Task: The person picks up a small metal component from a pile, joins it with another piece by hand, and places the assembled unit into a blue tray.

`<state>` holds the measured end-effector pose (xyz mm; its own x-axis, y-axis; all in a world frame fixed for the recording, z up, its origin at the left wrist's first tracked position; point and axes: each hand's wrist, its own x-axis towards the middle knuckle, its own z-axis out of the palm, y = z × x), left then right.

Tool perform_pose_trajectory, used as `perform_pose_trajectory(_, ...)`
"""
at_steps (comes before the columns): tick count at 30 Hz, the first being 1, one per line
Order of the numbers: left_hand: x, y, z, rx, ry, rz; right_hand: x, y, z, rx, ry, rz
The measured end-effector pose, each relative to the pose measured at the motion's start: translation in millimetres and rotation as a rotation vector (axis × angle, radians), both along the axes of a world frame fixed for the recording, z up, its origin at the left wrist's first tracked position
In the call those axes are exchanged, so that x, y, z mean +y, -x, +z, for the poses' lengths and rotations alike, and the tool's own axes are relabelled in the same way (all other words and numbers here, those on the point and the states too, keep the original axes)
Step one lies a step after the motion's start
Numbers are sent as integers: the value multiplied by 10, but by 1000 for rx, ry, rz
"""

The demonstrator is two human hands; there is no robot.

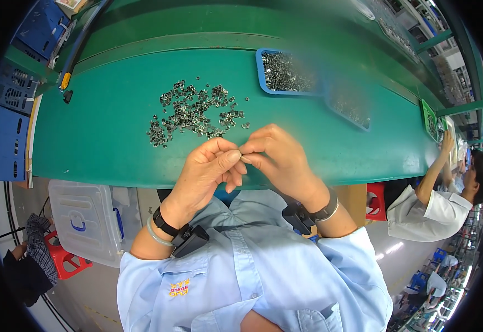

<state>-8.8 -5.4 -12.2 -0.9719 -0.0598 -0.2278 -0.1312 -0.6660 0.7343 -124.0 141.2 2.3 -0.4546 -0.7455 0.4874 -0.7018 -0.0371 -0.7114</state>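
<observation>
At the frame's centre, a tiny part [242, 155], hard to make out, seems pinched between the closed fingers of the left hand [211, 161] and right hand [283, 157]. A slack pinch could drop it among the lookalike metal pieces [194, 113] just above, on the green tabletop [103, 149].

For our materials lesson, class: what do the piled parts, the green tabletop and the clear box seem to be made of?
Parts: probably metal, shiny; bright glints among dark faces, though the dark areas could be plastic.
Tabletop: perhaps rubber or vinyl, smooth and satin; even green colour with soft sheen.
Clear box: likely plastic, translucent and glossy; moulded ridges and pale highlights.
</observation>
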Motion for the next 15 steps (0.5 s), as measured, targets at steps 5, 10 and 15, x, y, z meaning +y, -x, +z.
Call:
perform_pose_trajectory(5,45,2,-44,15,-1,24,17,-38,-4,-47,-5,-24)
perform_pose_trajectory(10,81,-11,-89,48,12,41,37,-87,-39,-109,-4,-14)
perform_pose_trajectory(15,97,-12,-134,83,-15,50,45,-118,-56,-172,-9,-17)
